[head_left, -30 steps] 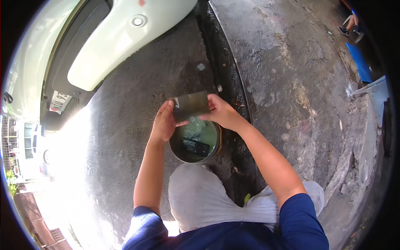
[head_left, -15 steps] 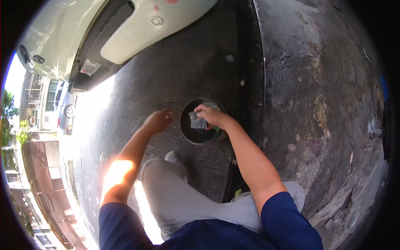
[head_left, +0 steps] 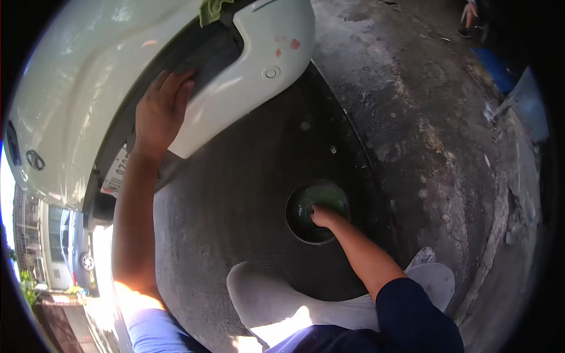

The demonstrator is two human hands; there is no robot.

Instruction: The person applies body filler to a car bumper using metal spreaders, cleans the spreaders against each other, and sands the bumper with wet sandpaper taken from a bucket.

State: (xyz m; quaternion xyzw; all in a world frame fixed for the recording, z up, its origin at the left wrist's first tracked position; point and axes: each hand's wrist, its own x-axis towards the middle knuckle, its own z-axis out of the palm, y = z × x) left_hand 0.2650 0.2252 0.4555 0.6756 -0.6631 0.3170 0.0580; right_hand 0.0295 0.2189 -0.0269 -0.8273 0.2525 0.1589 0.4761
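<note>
My right hand (head_left: 321, 216) reaches down into a round container (head_left: 289, 226) of greenish water on the ground. Its fingertips are in the water and hidden, so what they hold, if anything, cannot be seen. Raised at the left, my left hand (head_left: 162, 112) is at the dark bumper panel of a pale car (head_left: 265, 47). Its fingers are bent, with the thumb apart, and nothing shows between them. A green cloth (head_left: 212, 12) hangs on the car above that hand.
The car's rear with its licence plate (head_left: 116, 170) fills the upper left. Rough concrete (head_left: 400, 117) rises at the right, with a blue object (head_left: 493, 67) on it. Another person's leg (head_left: 469, 20) shows top right. A parked vehicle (head_left: 76, 247) stands far left.
My left hand has moved up and left to the car. The dark flat piece both hands held, later in my right hand over the container, is out of sight. The view has shifted toward the car.
</note>
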